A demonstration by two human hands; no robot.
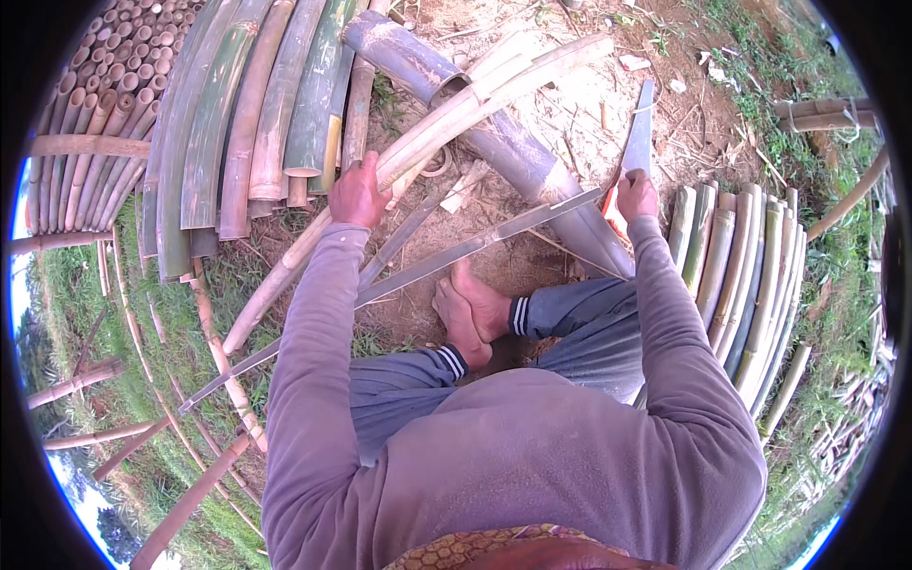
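Note:
My left hand [359, 193] is closed around a pale bamboo pole [437, 138], which slants from the far right down to the near left. The pole crosses above a thick greyish bamboo log [518, 157] with a notch cut in its upper side. In my right hand [636, 195] is a hand saw [641, 123], gripped by its orange and white handle. Its blade points away from me, beyond the right side of the log and apart from the pole. My bare feet [467, 309] lie crossed on the ground below the log.
Stacked bamboo poles [252, 114] lie at the left, with many cut ends behind them. Shorter bamboo pieces [736, 275] are piled at my right. A long flat strip [503, 231] lies across in front of my feet. Pale sawdust [579, 104] covers the ground ahead.

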